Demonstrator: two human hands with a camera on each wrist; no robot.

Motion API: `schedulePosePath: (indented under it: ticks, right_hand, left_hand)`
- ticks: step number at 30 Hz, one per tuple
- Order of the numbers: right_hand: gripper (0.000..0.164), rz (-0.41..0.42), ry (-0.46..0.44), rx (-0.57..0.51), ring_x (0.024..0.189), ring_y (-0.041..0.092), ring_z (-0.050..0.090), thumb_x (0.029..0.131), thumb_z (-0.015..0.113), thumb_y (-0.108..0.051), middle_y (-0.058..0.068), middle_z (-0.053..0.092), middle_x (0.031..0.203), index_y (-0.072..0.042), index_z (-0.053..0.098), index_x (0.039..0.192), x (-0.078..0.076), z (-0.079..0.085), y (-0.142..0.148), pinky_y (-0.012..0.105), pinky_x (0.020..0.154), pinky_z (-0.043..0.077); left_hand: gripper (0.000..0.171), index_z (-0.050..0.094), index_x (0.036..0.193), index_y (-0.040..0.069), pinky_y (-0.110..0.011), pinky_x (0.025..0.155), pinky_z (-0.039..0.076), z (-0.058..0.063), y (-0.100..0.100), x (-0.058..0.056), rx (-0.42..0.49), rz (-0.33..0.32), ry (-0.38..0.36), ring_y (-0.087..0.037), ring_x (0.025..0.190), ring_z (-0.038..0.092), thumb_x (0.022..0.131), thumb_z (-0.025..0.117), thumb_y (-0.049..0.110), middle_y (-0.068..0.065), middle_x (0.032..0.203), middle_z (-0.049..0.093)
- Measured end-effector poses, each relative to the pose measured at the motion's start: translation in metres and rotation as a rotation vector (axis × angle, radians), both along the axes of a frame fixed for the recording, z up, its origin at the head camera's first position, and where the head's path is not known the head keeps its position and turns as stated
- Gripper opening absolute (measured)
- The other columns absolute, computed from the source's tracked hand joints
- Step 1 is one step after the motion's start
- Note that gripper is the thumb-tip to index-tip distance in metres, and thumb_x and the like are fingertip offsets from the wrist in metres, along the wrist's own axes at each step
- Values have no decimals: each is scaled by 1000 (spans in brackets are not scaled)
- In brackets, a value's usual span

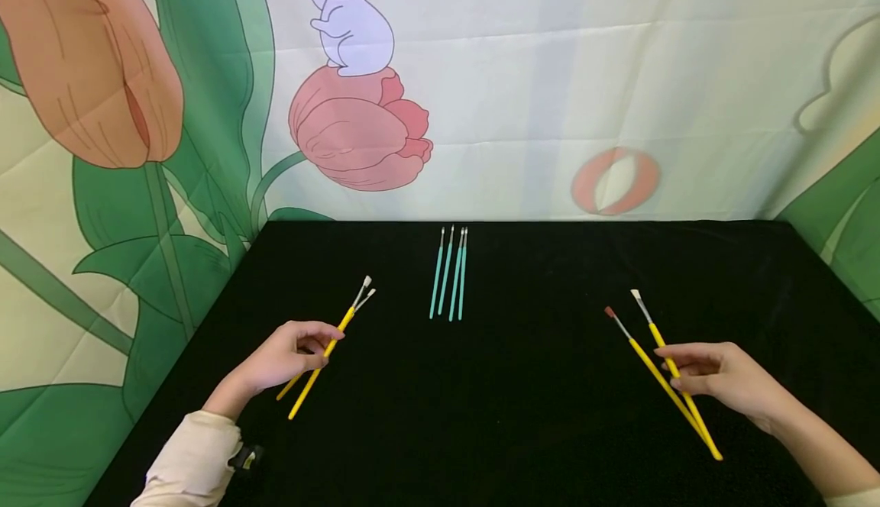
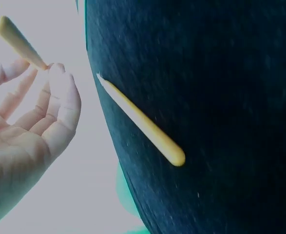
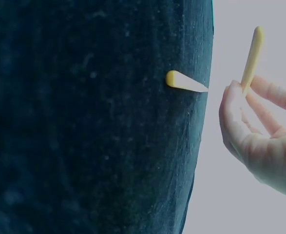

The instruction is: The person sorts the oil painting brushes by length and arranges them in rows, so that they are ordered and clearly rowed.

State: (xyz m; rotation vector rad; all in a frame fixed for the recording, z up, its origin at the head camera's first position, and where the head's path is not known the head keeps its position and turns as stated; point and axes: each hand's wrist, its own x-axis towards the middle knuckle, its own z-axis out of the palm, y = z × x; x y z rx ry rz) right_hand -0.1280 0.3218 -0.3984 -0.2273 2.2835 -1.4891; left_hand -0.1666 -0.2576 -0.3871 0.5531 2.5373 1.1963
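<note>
On the left, my left hand (image 1: 292,354) pinches a yellow-handled paintbrush (image 1: 307,386) with pale bristles, fingertips midway along the handle. A second yellow paintbrush (image 1: 287,389) lies on the black cloth beneath, partly hidden by the hand; the left wrist view shows this lying paintbrush (image 2: 143,122) apart from the fingers. Over on the right, my right hand (image 1: 722,377) pinches another yellow paintbrush (image 1: 661,343) with white bristles. Below it lies a yellow paintbrush (image 1: 653,369) with reddish-brown bristles. Both held handles tilt, bristles pointing away from me.
Several thin turquoise paintbrushes (image 1: 445,279) lie side by side near the table's back edge, bristles pointing away. Black cloth (image 1: 522,408) covers the table. Behind it hangs a printed curtain (image 1: 495,110) with tulips and a white animal. A small black device (image 1: 246,457) sits at the left wrist.
</note>
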Motion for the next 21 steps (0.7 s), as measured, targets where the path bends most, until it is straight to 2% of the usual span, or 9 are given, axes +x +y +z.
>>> schedulePosePath:
  ticks: [6,15,21]
  right_hand:
    - [44,13,19,-4,84,20,61,84,61,-8,17,58,103,9,49,123,0,0,-1,32,71,52]
    - [49,-2,19,2,85,20,61,83,62,-8,21,58,104,13,45,124,0,-2,-4,32,72,52]
    - [50,-3,11,9,85,21,61,83,61,-8,21,57,104,14,43,124,0,-3,-6,32,71,52]
  left_hand:
    - [32,57,112,-5,-28,67,49,2,12,4,39,-7,13,-23,80,54,80,58,-6,-18,95,57]
    - [32,57,111,-4,-27,68,48,5,25,7,74,-39,22,-23,82,52,80,60,-5,-18,92,57]
    - [31,57,111,-4,-29,69,48,2,30,9,100,-61,6,-23,81,53,80,61,-4,-18,92,56]
